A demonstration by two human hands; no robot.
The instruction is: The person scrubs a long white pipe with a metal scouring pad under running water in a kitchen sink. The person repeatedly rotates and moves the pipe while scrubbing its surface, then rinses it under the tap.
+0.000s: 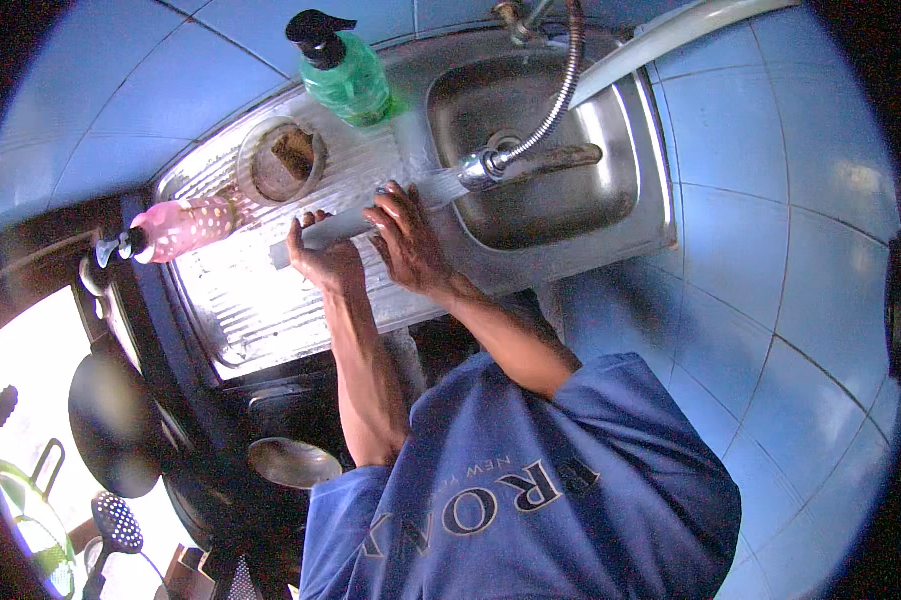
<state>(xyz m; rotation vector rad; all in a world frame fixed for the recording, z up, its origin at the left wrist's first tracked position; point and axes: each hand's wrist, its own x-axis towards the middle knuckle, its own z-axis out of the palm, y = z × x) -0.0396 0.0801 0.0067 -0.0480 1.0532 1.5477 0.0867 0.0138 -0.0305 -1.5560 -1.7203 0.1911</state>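
Note:
A long, smooth grey object (338, 229) lies across both hands over the ribbed drainboard of a steel sink; its exact kind cannot be told. My left hand (330, 259) grips it near its left end, thumb on the near side and fingertips curled over the far side. Wet fingers of my right hand (409, 244) wrap its other end. From the chrome tap head (482, 169), water streams onto that end beside my right fingers. The tap head hangs on a flexible metal hose (563, 105) over the sink basin (540, 217).
Behind the hands stand a green pump bottle (349, 82) and a round dish (249, 169) holding a brown sponge (295, 154). A pink dotted pump bottle (187, 227) is at the left. Beyond the sink's left edge hang a dark pan (112, 427) and a slotted spoon (116, 521).

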